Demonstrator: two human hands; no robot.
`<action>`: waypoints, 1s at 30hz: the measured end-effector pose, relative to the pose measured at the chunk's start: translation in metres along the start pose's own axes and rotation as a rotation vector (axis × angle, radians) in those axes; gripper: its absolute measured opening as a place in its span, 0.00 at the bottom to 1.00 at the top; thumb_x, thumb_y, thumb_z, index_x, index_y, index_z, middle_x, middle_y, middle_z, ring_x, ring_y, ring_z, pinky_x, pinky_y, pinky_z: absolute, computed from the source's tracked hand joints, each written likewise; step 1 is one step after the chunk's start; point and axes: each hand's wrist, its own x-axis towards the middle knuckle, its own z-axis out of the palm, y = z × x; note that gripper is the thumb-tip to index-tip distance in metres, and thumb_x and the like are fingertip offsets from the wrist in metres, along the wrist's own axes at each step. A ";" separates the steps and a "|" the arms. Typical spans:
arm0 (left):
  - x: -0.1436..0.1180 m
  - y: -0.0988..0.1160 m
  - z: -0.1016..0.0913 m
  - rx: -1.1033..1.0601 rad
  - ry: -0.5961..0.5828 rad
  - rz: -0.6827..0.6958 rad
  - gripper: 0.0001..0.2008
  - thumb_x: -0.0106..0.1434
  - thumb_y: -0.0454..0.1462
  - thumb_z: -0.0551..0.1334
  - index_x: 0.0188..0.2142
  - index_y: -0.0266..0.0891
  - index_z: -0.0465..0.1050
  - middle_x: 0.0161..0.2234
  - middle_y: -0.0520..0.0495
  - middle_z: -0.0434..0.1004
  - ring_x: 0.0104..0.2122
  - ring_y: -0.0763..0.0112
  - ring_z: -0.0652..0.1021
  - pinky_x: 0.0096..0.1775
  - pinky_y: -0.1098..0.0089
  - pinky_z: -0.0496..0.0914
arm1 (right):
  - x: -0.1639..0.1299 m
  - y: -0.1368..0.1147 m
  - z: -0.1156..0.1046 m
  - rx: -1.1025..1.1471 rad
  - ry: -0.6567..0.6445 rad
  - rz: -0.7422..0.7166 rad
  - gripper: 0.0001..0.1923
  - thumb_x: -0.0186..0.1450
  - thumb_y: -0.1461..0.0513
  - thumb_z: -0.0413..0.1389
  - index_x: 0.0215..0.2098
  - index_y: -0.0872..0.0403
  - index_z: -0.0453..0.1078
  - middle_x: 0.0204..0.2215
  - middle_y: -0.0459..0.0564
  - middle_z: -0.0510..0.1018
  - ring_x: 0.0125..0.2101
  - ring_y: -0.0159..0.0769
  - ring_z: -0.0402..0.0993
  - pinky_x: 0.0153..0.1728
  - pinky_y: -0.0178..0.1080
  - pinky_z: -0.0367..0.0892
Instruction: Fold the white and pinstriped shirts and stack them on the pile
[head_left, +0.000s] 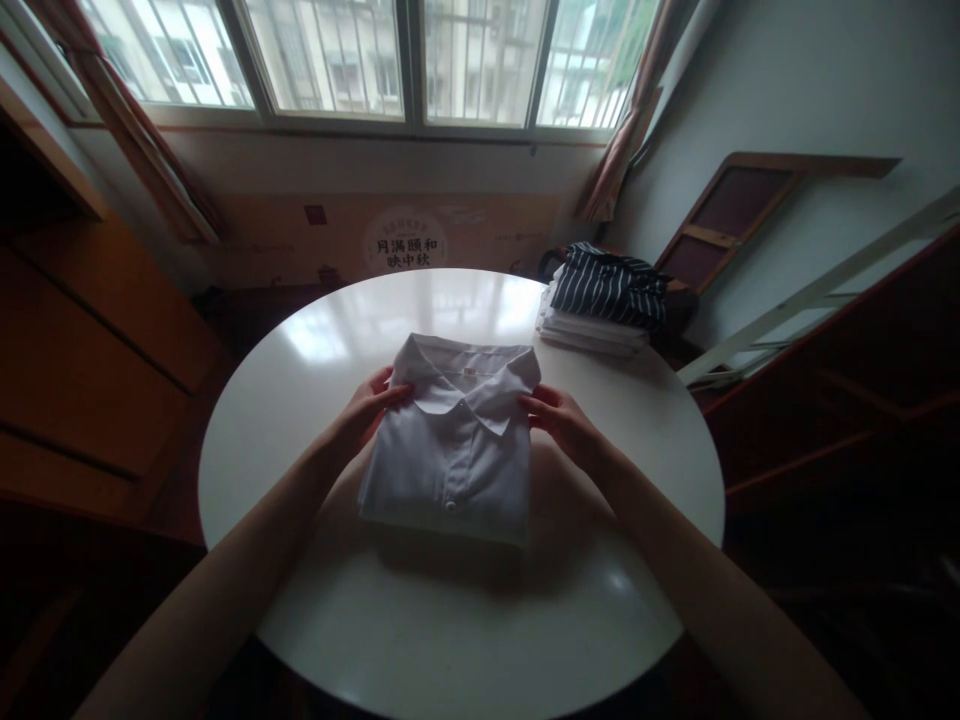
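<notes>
Folded shirt (450, 450) between both hands

I am at a round white table (315, 330), glossy enough to mirror the window. At its centre lies a folded white shirt (450, 450), collar toward twelve o'clock, button placket toward six. At about two o'clock, near the rim, sits a stack of folded clothes (596, 325), white pieces below and a dark striped garment (611, 285) on top.
</notes>
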 end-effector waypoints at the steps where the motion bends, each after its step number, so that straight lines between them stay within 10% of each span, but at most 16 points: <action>1: 0.000 0.001 0.000 -0.008 0.004 0.008 0.23 0.48 0.40 0.64 0.44 0.37 0.66 0.36 0.45 0.76 0.33 0.67 0.76 0.33 0.70 0.69 | 0.000 0.000 -0.001 0.003 0.025 -0.033 0.15 0.53 0.56 0.58 0.37 0.55 0.69 0.32 0.49 0.74 0.32 0.34 0.70 0.34 0.37 0.65; 12: -0.006 -0.001 0.003 -0.012 -0.146 -0.022 0.24 0.49 0.40 0.63 0.46 0.39 0.66 0.38 0.43 0.74 0.36 0.63 0.75 0.35 0.67 0.69 | -0.007 -0.007 0.004 0.164 -0.101 -0.020 0.21 0.51 0.51 0.57 0.40 0.53 0.67 0.33 0.51 0.75 0.35 0.41 0.72 0.37 0.42 0.66; 21: 0.003 -0.002 0.002 -0.037 0.038 0.001 0.33 0.52 0.44 0.60 0.56 0.48 0.50 0.44 0.47 0.70 0.34 0.70 0.75 0.34 0.69 0.69 | -0.005 -0.002 0.005 0.195 -0.102 0.035 0.21 0.49 0.61 0.59 0.42 0.53 0.66 0.37 0.50 0.75 0.35 0.38 0.72 0.36 0.39 0.66; 30: 0.003 -0.004 0.004 -0.059 -0.027 -0.053 0.16 0.50 0.37 0.56 0.39 0.35 0.69 0.33 0.47 0.75 0.31 0.68 0.74 0.33 0.70 0.67 | -0.016 -0.014 0.012 0.265 -0.306 0.232 0.22 0.57 0.51 0.51 0.45 0.55 0.66 0.36 0.52 0.76 0.38 0.39 0.72 0.38 0.41 0.66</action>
